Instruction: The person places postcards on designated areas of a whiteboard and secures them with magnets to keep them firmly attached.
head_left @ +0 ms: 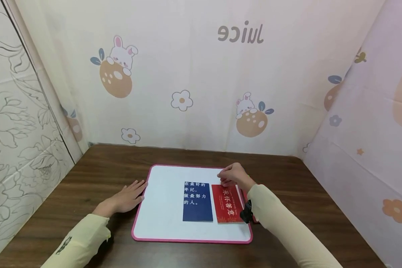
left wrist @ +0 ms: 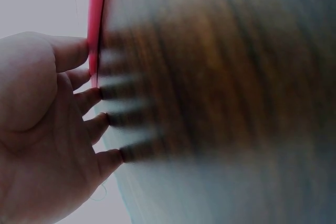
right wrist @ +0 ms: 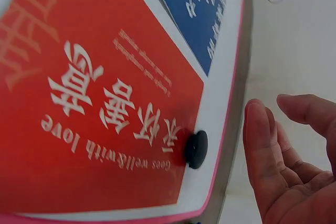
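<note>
A white board [head_left: 160, 208] with a pink rim lies on the table. On it a blue card [head_left: 198, 212] with white writing sits left of a red card [head_left: 226, 208]. A round black magnet [right wrist: 197, 149] is on the red card's end near the board's far rim. My right hand [head_left: 233, 175] hovers at that far end, and the right wrist view shows a gap between thumb and index finger with nothing in it. My left hand [head_left: 128, 197] lies spread at the board's left side, its thumb and fingertips touching the pink rim [left wrist: 95, 14].
The brown wooden table [head_left: 120, 160] meets a pale printed curtain [head_left: 201, 74] at its back, with more cloth at both sides. A red object [head_left: 255, 219] shows partly beside the board's right edge, mostly hidden by the right forearm.
</note>
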Action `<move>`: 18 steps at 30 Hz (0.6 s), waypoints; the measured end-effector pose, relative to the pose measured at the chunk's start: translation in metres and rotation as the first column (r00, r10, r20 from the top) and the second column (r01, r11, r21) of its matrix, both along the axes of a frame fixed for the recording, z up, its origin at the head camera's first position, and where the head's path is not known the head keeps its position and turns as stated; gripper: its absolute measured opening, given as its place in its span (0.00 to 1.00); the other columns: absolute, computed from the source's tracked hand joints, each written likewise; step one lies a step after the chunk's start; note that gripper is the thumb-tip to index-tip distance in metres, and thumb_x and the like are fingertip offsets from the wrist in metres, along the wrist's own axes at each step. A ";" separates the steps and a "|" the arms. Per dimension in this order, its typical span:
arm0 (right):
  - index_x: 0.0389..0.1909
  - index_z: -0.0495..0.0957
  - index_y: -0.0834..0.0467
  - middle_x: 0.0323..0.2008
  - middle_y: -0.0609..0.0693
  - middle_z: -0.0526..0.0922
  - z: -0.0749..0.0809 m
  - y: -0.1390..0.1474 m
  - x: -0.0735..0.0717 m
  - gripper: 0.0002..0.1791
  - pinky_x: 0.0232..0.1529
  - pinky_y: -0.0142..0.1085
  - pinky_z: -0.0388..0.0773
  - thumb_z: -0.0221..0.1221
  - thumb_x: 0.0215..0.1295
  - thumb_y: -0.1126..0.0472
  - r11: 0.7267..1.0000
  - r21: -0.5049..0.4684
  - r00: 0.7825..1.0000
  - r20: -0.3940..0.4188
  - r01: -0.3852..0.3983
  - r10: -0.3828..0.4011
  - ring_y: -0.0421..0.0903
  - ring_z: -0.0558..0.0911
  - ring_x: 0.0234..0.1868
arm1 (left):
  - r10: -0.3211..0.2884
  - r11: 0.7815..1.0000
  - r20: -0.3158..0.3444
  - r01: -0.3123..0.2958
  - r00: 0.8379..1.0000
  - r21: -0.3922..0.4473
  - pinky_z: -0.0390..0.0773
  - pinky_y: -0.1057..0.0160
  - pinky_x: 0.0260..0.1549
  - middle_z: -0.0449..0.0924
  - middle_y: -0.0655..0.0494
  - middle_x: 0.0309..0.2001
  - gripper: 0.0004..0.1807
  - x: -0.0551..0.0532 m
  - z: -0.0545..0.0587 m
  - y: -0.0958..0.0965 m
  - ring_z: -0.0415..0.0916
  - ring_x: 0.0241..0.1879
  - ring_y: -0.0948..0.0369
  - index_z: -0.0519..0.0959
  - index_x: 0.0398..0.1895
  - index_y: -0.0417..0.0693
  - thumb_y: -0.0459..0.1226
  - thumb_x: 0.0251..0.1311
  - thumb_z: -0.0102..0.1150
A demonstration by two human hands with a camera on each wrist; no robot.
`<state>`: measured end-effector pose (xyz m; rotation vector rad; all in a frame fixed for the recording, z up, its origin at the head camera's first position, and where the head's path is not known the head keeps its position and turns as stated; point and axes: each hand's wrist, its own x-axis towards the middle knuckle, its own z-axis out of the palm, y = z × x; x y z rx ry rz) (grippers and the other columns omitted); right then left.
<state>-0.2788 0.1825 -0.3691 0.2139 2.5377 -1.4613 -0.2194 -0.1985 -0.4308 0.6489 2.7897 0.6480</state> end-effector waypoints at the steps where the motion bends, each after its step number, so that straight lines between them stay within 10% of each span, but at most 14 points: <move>1: 0.39 0.81 0.69 0.32 0.62 0.83 0.000 0.002 0.000 0.12 0.40 0.43 0.81 0.63 0.61 0.63 1.000 -0.010 1.000 0.003 -0.002 0.002 0.53 0.85 0.31 | 0.002 1.000 0.006 -0.002 1.000 0.001 0.41 0.30 0.60 0.50 0.30 0.70 0.31 0.001 0.000 0.000 0.41 0.69 0.34 0.55 0.71 0.33 0.40 0.71 0.45; 18: 0.42 0.79 0.71 0.38 0.66 0.83 -0.005 0.031 -0.015 0.12 0.42 0.46 0.80 0.59 0.64 0.65 0.998 0.008 0.998 -0.006 0.060 -0.060 0.52 0.85 0.33 | 0.020 1.000 0.016 -0.020 1.000 0.009 0.42 0.30 0.60 0.51 0.30 0.70 0.31 0.002 -0.005 -0.001 0.42 0.69 0.34 0.55 0.71 0.34 0.40 0.71 0.46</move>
